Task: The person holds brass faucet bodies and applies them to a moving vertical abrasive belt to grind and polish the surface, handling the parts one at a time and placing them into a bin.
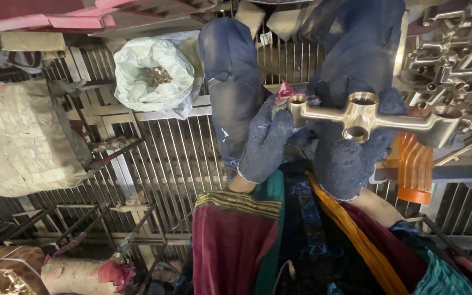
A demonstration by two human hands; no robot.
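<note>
Both my hands wear dark blue knit gloves. My right hand (350, 155) grips the middle of a shiny brass tap body (367, 117), a long bar with round openings at the centre and at each end. My left hand (266, 139) holds the bar's left end and also pinches a small red scrap (284, 94) against it. The fitting is held level above my lap, which is draped in maroon, green and orange cloth (236, 240).
A heap of similar brass fittings (460, 60) lies at the right, beside an orange ribbed plastic piece (413, 169). A white sack (151, 74) with small brass parts stands on a metal grid rack (165, 153). Beige sacking (20, 136) lies at the left.
</note>
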